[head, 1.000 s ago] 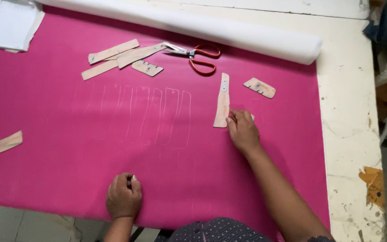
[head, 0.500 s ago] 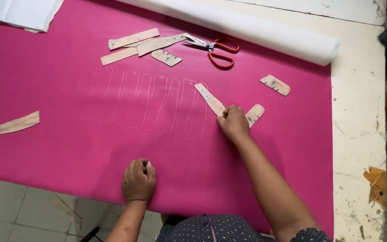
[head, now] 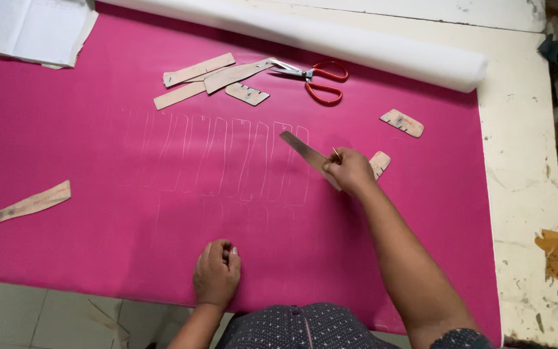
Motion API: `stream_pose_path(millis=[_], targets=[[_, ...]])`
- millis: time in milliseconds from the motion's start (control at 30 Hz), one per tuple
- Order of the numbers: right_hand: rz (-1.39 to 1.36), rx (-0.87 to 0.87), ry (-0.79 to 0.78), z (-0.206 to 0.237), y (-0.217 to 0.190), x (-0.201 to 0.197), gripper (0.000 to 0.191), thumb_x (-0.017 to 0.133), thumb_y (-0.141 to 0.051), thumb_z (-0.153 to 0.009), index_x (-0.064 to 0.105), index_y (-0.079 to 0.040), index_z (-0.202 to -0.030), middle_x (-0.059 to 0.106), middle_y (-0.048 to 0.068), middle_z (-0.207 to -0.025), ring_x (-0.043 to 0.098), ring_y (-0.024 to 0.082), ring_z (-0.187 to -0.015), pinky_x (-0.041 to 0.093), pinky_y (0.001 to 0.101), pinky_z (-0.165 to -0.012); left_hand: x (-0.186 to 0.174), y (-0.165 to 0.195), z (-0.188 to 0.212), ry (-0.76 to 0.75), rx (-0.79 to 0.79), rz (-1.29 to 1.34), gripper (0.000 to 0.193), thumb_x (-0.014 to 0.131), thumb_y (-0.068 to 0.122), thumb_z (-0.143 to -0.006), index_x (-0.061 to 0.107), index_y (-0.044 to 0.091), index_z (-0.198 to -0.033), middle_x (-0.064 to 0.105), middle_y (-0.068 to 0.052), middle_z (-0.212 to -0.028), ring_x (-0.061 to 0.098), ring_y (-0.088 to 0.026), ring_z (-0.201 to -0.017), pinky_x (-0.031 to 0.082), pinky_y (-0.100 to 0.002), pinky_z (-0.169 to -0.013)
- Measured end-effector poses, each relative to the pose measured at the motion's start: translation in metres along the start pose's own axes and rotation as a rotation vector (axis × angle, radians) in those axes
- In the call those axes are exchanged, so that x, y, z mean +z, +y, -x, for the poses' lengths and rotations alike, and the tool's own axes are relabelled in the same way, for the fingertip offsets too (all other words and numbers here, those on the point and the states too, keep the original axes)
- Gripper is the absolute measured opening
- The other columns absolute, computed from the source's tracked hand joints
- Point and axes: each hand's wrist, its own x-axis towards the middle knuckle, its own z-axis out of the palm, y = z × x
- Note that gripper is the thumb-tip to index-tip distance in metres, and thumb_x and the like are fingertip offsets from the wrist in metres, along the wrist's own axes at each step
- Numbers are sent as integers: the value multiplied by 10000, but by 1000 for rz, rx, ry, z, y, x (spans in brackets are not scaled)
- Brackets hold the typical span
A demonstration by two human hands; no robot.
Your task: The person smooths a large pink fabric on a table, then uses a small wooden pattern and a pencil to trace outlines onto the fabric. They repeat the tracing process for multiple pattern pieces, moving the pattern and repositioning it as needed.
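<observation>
A pink sheet (head: pixel 98 168) covers the table, with a row of faint traced outlines (head: pixel 227 158) drawn on it. My right hand (head: pixel 350 171) holds a long cardboard template strip (head: pixel 301 150) lifted and tilted over the right end of the outlines, along with a thin pencil-like stick (head: pixel 336 154). My left hand (head: pixel 216 271) rests near the front edge of the sheet, fingers curled on a small pale object, too small to identify.
Red-handled scissors (head: pixel 314 81) lie beside several cardboard templates (head: pixel 211 76) at the back. More templates lie at the right (head: pixel 402 123), beside my right hand (head: pixel 379 161) and at the far left (head: pixel 30 203). A white roll (head: pixel 356 45) and papers (head: pixel 27 29) sit behind.
My right hand picked the template strip off the sheet and swung it leftward, tilted, toward the traced outlines. My left hand stayed curled near the front edge.
</observation>
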Motion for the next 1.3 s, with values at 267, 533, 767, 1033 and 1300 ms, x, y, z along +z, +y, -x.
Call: stream_pose_path(millis=[267,533,767,1033,1300], targets=[[100,-248,276,10,18,-15,476,732,-167,-880,670,-178,-1351,524,105,-1281,618,243,-1111,535,371,-924,-2,4,-36,-81,214,9,181,635,236,-930,674,98,-1042,683,-82,-990,666,-287,-944,524,-442,-836],[136,-137,114,31,37,29,572,769,-334,-876,613,-184,-1405,540,95,-1248,614,252,-1106,522,395,-909,52,89,-136,-171,734,-205,540,687,409,-890,587,175,-1366,391,-136,-1559,234,-305,-1523,119,-610,-1207],[-28,-89,74,47,38,40,469,811,-281,-838,700,-142,-1272,583,40,-1156,632,189,-1065,535,351,-929,69,150,-171,-471,518,-225,849,742,613,-785,400,414,-1537,39,-75,-1718,-103,-349,-1576,-97,-707,-1176],[-132,-123,72,56,49,46,415,831,-236,-815,717,-91,-1188,562,49,-1121,633,189,-1004,560,332,-887,77,143,-166,-480,511,-235,925,795,628,-722,401,424,-1534,57,-63,-1723,-92,-352,-1576,-107,-669,-1192],[-131,-208,64,59,49,41,457,828,-223,-829,696,-122,-1255,563,56,-1139,632,202,-1015,551,336,-889,74,137,-158,-483,513,-222,920,788,604,-737,381,440,-1545,41,-51,-1724,-85,-329,-1577,-99,-621,-1208]])
